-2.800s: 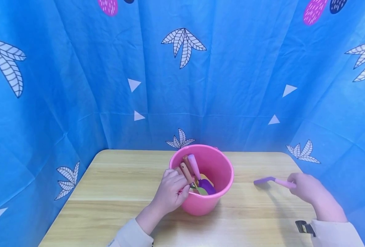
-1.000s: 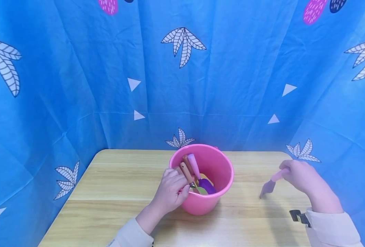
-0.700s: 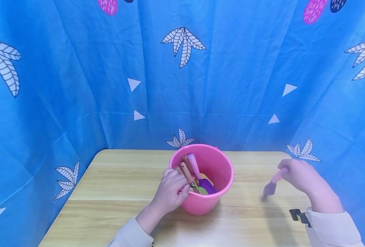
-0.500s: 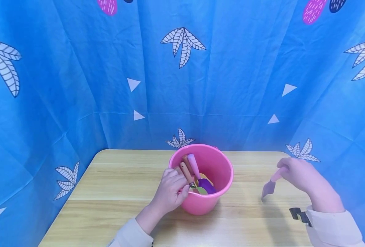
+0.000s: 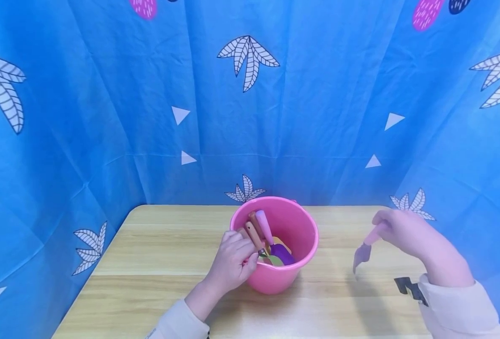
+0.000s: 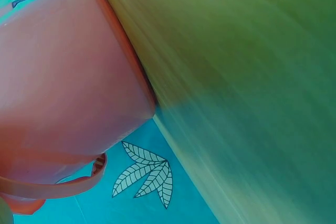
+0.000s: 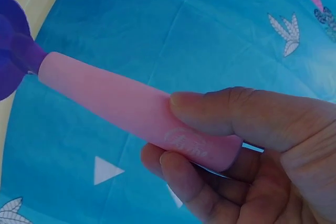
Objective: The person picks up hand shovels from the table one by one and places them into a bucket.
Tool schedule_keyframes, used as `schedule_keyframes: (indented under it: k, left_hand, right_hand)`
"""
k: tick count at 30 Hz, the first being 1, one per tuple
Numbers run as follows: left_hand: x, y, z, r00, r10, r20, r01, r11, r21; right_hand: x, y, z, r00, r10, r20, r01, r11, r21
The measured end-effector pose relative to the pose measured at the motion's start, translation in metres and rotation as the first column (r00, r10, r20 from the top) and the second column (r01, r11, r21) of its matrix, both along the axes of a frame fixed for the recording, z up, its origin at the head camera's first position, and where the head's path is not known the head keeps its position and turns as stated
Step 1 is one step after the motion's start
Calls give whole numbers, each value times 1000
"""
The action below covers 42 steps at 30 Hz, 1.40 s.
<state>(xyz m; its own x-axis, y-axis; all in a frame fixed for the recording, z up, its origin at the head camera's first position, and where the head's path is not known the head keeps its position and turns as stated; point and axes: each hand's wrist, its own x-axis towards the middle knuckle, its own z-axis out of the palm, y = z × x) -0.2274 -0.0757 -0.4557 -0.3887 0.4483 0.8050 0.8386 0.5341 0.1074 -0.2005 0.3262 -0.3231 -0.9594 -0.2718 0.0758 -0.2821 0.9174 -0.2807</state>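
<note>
A pink bucket (image 5: 271,281) stands upright on the table, and my left hand (image 5: 233,259) grips its rim at the near left side. Inside lean several hand tools: brown wooden handles (image 5: 255,235), a green blade, and a purple trowel (image 5: 281,254) with a pink handle. To the bucket's right, my right hand (image 5: 406,233) holds a second purple trowel (image 5: 362,254) above the table, blade pointing down. The right wrist view shows thumb and fingers pinching the end of its pink handle (image 7: 105,90). The left wrist view shows the bucket's outer wall (image 6: 73,72); the left fingers are mostly hidden there.
The wooden table (image 5: 161,245) extends on both sides of the bucket. A blue curtain (image 5: 326,84) with leaf prints encloses the back and sides. The bucket's carrying handle (image 6: 68,187) hangs against its side in the left wrist view.
Since the earliest frame, my right hand has risen and moved left, and the trowel has swung from nearly level to blade down. My left hand and the bucket have stayed put.
</note>
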Motion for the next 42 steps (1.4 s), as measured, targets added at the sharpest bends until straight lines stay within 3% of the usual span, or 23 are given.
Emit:
schedule_keyframes:
  k: [17, 27, 42]
  left_hand:
    - [1, 0, -1, 1000, 14, 14, -14, 1000, -3]
    - [1, 1, -1, 1000, 15, 20, -15, 1000, 0]
    - [0, 4, 0, 1000, 16, 9, -16, 1000, 11]
  right_hand:
    - [-4, -16, 38, 994, 109, -6, -108, 993, 56]
    - [-1, -25, 68, 995, 95, -14, -93, 990, 105]
    - [-1, -32, 93, 989, 129, -67, -121, 985, 119]
